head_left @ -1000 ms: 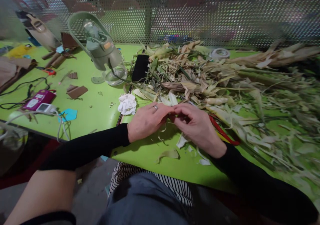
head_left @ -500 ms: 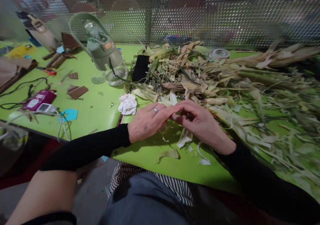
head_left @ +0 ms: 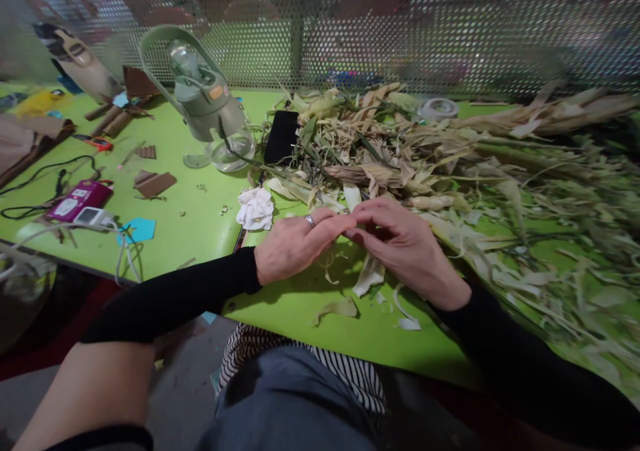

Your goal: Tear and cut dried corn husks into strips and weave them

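We bring our left hand (head_left: pixel 293 244) and right hand (head_left: pixel 405 247) together over the near edge of the green worktop (head_left: pixel 190 217), just in front of the heap of dry corn husks (head_left: pixel 390 151), so that the small work sits close to our body and in plain sight while the loose stock lies within easy reach behind it. The fingertips of both hands meet at one spot, and a thin strip of husk (head_left: pixel 370 274) hangs down from under the right hand toward the worktop; we judge that the two hands share the hold so that the strip can be kept taut between them. The left fingers (head_left: pixel 333 224) lie stretched forward and pressed close together, a ring on one of them, their tips touching the right hand's. The right fingers (head_left: pixel 373 211) are curled inward and drawn together as in a pinch, though exactly what lies between their tips is too small to tell. Trimmed scraps (head_left: pixel 340 307) lie on the worktop just below the hands, where they would fall from such work. A crumpled white tissue (head_left: pixel 255 207) sits beside the left hand, and a pale green fan (head_left: pixel 200 91) stands farther back, well apart from the husks.
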Motion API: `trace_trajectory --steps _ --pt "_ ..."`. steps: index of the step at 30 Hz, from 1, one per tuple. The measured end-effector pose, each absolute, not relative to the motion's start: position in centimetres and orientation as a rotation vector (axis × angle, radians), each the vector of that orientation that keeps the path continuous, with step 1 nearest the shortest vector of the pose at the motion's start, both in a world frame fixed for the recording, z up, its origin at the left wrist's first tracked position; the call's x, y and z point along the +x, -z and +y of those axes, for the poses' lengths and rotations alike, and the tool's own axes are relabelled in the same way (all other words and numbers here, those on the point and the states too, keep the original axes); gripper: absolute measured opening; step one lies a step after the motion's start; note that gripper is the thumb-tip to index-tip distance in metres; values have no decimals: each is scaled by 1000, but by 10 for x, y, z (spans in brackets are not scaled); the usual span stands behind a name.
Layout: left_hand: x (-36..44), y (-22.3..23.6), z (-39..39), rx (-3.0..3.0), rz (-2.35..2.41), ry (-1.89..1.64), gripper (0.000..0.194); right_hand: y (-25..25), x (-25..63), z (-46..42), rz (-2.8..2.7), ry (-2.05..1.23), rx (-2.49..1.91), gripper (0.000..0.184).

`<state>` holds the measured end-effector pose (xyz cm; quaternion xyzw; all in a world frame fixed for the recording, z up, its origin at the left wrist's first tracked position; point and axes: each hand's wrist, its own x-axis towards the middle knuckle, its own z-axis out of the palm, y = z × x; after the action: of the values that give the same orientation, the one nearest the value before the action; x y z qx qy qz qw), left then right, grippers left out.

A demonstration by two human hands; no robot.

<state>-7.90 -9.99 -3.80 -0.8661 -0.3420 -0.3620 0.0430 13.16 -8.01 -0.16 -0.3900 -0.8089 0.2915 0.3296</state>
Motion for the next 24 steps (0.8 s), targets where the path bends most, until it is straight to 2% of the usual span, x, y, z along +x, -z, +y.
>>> trace_trajectory --steps 4,10,14,19,22,24 --pt "-77 37 -101 -2717 -1160 1197 33 2 134 -80 -2130 -668 -1014 11" --pt "-75 30 -96 -2972 -1274 1699 31 -7 138 -80 -2225 -519 -930 10" --pt "-76 24 -92 -3011 -1482 1964 22 -10 142 -76 -2240 -538 -850 13" --pt "-79 25 -86 -3164 -1620 1885 22 -1 139 -74 -2105 -629 -892 6" --pt "-79 27 -85 -3232 -1610 1698 12 5 133 -77 -2023 -825 -947 7" --pt "-80 27 -85 -3298 -1623 1564 14 5 130 -80 -1943 -1012 -987 11"
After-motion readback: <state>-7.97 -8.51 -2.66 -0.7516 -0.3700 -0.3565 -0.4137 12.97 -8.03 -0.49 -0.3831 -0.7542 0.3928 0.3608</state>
